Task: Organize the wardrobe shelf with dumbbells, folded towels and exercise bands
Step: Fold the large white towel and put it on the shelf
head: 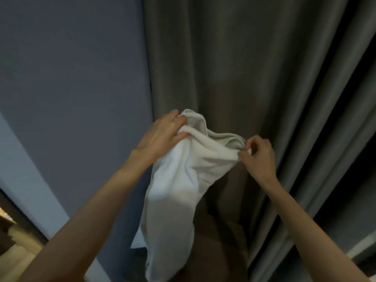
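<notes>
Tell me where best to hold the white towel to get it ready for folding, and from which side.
Take the towel along its top hem, one end each, coming in from the outer sides, as the left hand and right hand do. The cloth hangs limp below and the hem sags between them, so spreading the ends apart would likely flatten it.

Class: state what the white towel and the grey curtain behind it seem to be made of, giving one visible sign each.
White towel: soft matte cloth, probably cotton; it sags and bunches where the left hand and right hand grip its top edge. Grey curtain: heavier woven fabric, matte, hanging in long smooth folds; fibre unclear.
</notes>
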Demonstrator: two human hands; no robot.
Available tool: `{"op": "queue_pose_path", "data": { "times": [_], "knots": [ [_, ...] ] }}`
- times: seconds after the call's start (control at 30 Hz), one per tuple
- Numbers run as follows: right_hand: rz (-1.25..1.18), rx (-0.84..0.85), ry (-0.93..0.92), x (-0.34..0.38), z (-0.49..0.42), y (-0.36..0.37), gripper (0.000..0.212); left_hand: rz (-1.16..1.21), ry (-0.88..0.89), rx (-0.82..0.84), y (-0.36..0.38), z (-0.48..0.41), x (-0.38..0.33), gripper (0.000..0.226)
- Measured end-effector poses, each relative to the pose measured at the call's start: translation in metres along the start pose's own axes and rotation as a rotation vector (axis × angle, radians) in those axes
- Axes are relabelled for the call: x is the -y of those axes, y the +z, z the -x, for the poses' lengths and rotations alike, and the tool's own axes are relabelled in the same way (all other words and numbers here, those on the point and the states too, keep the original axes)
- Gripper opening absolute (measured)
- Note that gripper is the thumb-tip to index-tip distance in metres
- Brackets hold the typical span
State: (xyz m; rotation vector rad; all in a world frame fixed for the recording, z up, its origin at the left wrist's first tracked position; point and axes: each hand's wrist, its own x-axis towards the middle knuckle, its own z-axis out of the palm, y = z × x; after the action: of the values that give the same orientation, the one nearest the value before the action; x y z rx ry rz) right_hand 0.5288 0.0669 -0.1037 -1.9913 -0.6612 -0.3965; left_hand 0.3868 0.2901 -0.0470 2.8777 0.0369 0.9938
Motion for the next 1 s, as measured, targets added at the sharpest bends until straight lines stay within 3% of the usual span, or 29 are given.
{"op": "queue_pose_path", "data": {
  "times": [0.1,0.17,0.23,0.33,0.4,0.57,0.63,0.8,1.0],
  "knots": [
    [0.333,0.199,0.008,-0.004,0.017,0.007,0.021,0.018,-0.027,0.111,0.013,0.016,0.0,0.029],
    [0.519,0.234,-0.11,0.004,0.025,0.015,0.028,0.087,-0.062,0.162,0.021,0.027,-0.001,0.027],
    [0.279,0.267,-0.217,0.02,0.033,0.025,0.026,0.157,-0.079,0.171,0.027,0.034,-0.002,0.023],
    [-0.159,0.533,-0.116,0.044,0.05,0.043,0.015,0.225,-0.085,0.181,0.031,0.04,-0.002,0.017],
    [-0.179,0.57,-0.099,0.045,0.06,0.053,0.018,0.285,-0.085,0.209,0.033,0.044,-0.002,0.014],
    [-0.147,0.479,-0.2,0.03,0.062,0.062,0.017,0.444,-0.148,0.298,0.041,0.055,0.007,0.01],
    [-0.199,0.491,-0.136,0.024,0.064,0.062,0.018,0.508,-0.161,0.259,0.044,0.059,0.011,0.008],
    [-0.3,0.602,-0.023,0.015,0.068,0.065,0.012,0.593,-0.327,0.099,0.053,0.074,0.019,0.026],
    [-0.239,0.798,0.037,0.011,0.072,0.065,0.017,0.656,-0.376,0.141,0.059,0.091,0.015,0.022]
  ]
}}
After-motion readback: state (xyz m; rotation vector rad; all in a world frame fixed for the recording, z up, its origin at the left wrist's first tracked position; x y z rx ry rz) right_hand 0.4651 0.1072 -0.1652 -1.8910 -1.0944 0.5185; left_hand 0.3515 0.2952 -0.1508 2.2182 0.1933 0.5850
